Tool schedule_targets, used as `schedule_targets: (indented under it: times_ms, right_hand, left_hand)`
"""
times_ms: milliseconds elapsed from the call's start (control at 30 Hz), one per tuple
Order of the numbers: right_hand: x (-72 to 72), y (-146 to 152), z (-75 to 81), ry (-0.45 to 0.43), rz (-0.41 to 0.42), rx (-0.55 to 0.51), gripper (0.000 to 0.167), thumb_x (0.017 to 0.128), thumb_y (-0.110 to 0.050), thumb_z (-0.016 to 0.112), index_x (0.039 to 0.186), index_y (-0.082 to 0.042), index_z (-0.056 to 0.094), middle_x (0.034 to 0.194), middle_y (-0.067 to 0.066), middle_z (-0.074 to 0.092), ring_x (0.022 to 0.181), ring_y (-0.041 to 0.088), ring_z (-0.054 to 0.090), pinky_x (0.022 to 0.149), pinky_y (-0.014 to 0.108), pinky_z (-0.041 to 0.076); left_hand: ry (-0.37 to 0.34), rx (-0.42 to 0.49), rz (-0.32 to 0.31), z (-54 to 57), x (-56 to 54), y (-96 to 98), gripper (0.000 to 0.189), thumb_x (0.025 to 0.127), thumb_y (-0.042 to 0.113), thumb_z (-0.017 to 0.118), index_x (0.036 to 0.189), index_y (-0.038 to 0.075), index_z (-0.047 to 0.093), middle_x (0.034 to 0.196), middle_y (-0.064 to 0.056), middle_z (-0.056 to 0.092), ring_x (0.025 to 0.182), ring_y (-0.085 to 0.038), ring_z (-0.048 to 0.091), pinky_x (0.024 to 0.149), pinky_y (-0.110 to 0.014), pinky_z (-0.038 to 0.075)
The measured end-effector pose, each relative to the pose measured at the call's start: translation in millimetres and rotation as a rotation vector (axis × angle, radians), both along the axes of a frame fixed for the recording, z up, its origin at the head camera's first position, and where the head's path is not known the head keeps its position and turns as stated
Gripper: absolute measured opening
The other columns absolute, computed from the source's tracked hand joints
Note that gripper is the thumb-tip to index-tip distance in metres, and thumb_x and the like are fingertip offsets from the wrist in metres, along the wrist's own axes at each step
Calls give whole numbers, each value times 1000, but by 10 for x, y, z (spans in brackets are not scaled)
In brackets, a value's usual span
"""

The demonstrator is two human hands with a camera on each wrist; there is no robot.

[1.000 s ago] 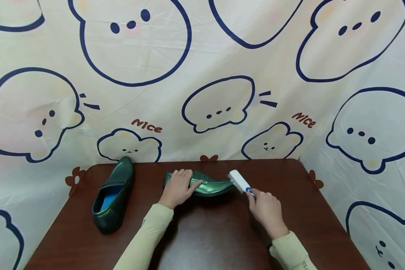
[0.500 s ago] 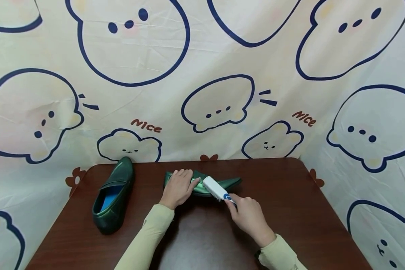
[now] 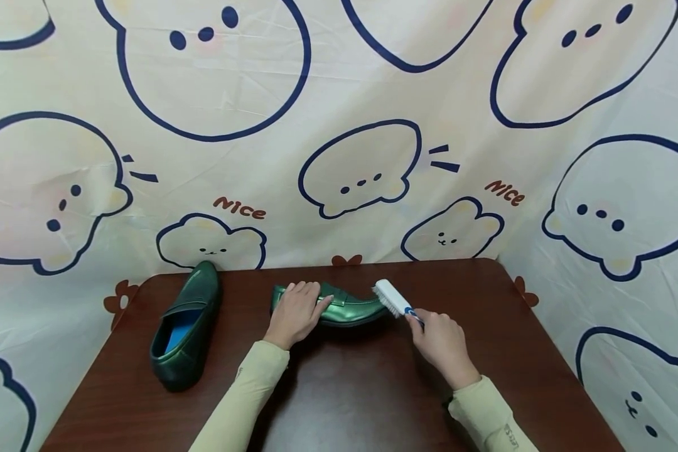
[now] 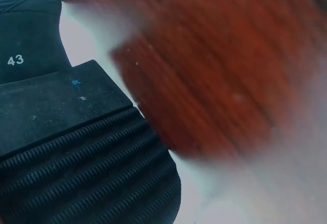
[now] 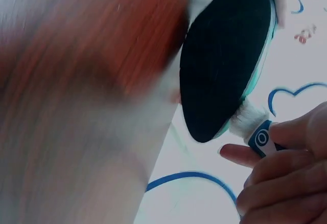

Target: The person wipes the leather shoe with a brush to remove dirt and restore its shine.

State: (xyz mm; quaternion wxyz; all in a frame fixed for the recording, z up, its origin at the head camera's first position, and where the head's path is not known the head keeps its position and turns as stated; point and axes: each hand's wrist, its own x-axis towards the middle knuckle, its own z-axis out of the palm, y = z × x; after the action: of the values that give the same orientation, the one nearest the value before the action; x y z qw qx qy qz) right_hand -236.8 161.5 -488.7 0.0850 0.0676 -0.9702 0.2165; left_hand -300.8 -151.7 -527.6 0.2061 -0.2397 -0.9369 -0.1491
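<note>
My left hand (image 3: pixel 295 315) grips a shiny green loafer (image 3: pixel 355 311) around its heel end and opening, with the toe pointing right. In the left wrist view its black ridged sole (image 4: pixel 82 168) shows, marked 43. A white scrub brush (image 3: pixel 393 297) with pale bristles and a blue-marked handle is in my right hand (image 3: pixel 442 346), fingers curled round the handle. The bristles are right at the loafer's toe. From the right wrist view, the brush (image 5: pixel 250 119) meets the upper's edge near the toe tip, beside the dark sole (image 5: pixel 225 55).
The matching green loafer (image 3: pixel 188 336), with a blue insole, stands upright on the left side of the dark brown wooden table (image 3: pixel 350 389). A cartoon-printed cloth (image 3: pixel 361 157) hangs behind and on both sides of the table.
The brush went leftward from the toe to the loafer's middle, then back right to the toe. The left hand keeps its hold on the loafer; the head view has shifted slightly.
</note>
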Motion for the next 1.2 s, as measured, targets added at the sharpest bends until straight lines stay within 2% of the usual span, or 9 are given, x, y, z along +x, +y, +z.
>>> schedule_targets:
  times_ms: [167, 367, 433, 500, 600, 767, 933, 1067, 1200]
  right_hand:
    - [-42, 61, 52, -14, 36, -32, 33, 101, -24, 67, 123, 0, 73, 88, 12, 75, 58, 15, 54, 54, 33, 47]
    - [84, -135, 98, -57, 158, -99, 29, 103, -25, 66, 123, -5, 74, 65, -5, 59, 52, 8, 44, 53, 27, 40]
    - [129, -232, 109, -57, 200, -105, 27, 102, -26, 68, 121, -8, 75, 69, -6, 65, 55, 5, 49, 55, 27, 44]
    - [144, -297, 103, -36, 219, -95, 26, 100, -27, 70, 119, -11, 77, 81, -5, 74, 62, 5, 59, 58, 28, 49]
    - [132, -307, 85, -18, 203, -70, 26, 98, -25, 73, 120, -13, 78, 101, 3, 80, 71, 8, 66, 63, 32, 54]
    - [91, -144, 94, -12, 135, 3, 29, 98, -29, 73, 120, -11, 77, 95, 6, 79, 60, 10, 57, 53, 32, 46]
    - [39, 89, 114, 11, 45, 59, 30, 98, -28, 72, 119, -7, 77, 96, 12, 78, 61, 15, 59, 52, 35, 49]
    - [11, 190, 87, -7, 39, 50, 32, 98, -26, 71, 119, -3, 76, 98, 15, 78, 61, 15, 59, 51, 35, 49]
    - [-12, 190, 74, 23, 54, 37, 31, 99, -26, 70, 119, -3, 76, 93, 13, 77, 60, 15, 59, 52, 36, 49]
  left_hand:
    - [1, 11, -2, 4, -1, 5, 40, 110, 46, 45, 82, 17, 39, 71, 4, 33, 67, -14, 31, 73, -32, 28]
    - [17, -14, 17, -3, 11, 2, 34, 111, 38, 45, 85, 16, 44, 72, 3, 37, 71, -15, 35, 73, -32, 28]
    - [14, -22, 27, 4, 13, 6, 31, 111, 35, 44, 87, 15, 47, 73, 2, 40, 73, -16, 39, 73, -32, 29]
    - [14, -26, 33, 16, 6, 17, 30, 111, 34, 44, 89, 15, 49, 74, 2, 43, 75, -17, 41, 73, -33, 30]
    - [9, -27, 36, 20, 9, 24, 30, 111, 34, 44, 88, 15, 48, 73, 1, 42, 74, -17, 40, 73, -33, 30]
    - [26, -22, 37, 5, 17, 27, 33, 111, 34, 45, 84, 15, 44, 71, 2, 38, 70, -16, 36, 72, -32, 28]
    - [39, -18, 31, -21, 39, 37, 34, 111, 36, 46, 83, 17, 44, 70, 4, 37, 69, -14, 35, 72, -31, 27]
    - [26, -15, 24, -27, 60, 29, 38, 109, 43, 48, 82, 17, 43, 69, 4, 37, 68, -15, 35, 72, -32, 30]
    - [22, -7, 31, 9, 17, 17, 49, 107, 57, 45, 79, 17, 42, 68, 3, 37, 68, -15, 37, 74, -35, 34]
